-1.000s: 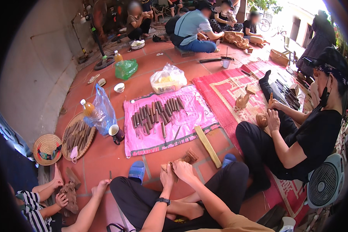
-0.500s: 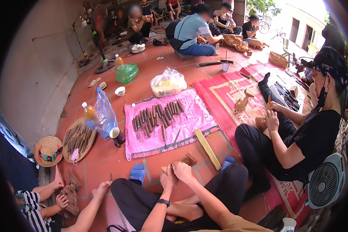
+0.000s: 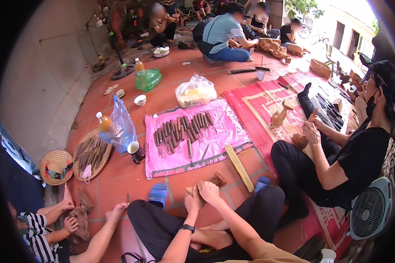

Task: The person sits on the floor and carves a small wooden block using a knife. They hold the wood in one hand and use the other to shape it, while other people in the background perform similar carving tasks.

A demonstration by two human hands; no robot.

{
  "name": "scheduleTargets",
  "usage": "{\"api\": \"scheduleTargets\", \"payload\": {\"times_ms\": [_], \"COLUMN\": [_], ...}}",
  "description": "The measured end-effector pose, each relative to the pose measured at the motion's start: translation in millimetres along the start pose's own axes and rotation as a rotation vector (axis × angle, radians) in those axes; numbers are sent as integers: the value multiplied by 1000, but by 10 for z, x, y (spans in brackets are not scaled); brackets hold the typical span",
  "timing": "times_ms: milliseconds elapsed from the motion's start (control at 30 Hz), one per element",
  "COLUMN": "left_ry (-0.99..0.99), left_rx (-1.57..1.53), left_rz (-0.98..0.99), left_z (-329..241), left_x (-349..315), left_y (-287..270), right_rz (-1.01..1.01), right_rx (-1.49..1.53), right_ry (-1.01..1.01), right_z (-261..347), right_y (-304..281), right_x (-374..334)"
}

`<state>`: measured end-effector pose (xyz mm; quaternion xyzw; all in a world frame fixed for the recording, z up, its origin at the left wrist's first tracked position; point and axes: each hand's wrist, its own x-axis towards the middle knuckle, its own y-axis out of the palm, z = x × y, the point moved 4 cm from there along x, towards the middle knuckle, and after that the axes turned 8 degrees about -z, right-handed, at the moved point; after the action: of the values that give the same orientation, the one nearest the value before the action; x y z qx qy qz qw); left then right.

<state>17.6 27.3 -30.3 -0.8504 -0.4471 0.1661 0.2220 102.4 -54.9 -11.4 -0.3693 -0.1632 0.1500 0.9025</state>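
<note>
Between my crossed legs both hands are closed together at a brown wood carving [image 3: 220, 177], whose blocky end sticks out beyond my knuckles toward the far right. My left hand [image 3: 192, 201] grips the near part of the carving. My right hand [image 3: 209, 193] is closed in a fist right beside it, against the wood; whatever its fingers wrap is hidden. Ahead, a pink plastic sheet [image 3: 162, 161] bears several wood-handled carving tools [image 3: 180, 131]. A yellowish wooden strip [image 3: 239, 168] lies just to the right of that sheet, beyond my hands.
Left stand a dark mug [image 3: 136, 153], a basket [image 3: 105, 158] of tool handles and a woven hat [image 3: 57, 162]. A small person's hand [image 3: 70, 224] touches carved wood [image 3: 80, 219]. At right, a co-worker [image 3: 360, 153] holds a carving near a box fan [image 3: 369, 210].
The whole view has shifted slightly, so things sit a little lower and further right. My hands stay closed at the carving. The co-worker's head has turned and leaned toward the right.
</note>
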Motion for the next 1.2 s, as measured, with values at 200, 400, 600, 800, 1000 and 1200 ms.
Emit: {"api": "scheduleTargets", "payload": {"times_ms": [200,400,600,800,1000,1200], "left_ry": [1,22,6,15,-4,55], "left_rx": [-13,32,-27,3,-7,-25], "left_rz": [0,-51,-3,-22,30,-16], "left_z": [-31,38,-27,-4,-98,5], "left_x": [-16,19,-13,-11,-19,0], "left_y": [-33,-7,-18,-49,-39,-45], "right_rz": [12,12,0,33,7,3], "right_rx": [-5,-17,-32,-22,-53,-8], "right_ry": [5,-22,-21,-46,-66,-123], "right_z": [152,104,105,207,125,253], "right_y": [-157,-71,-92,-128,-74,-140], "right_x": [-108,-10,-88,-104,-82,-182]}}
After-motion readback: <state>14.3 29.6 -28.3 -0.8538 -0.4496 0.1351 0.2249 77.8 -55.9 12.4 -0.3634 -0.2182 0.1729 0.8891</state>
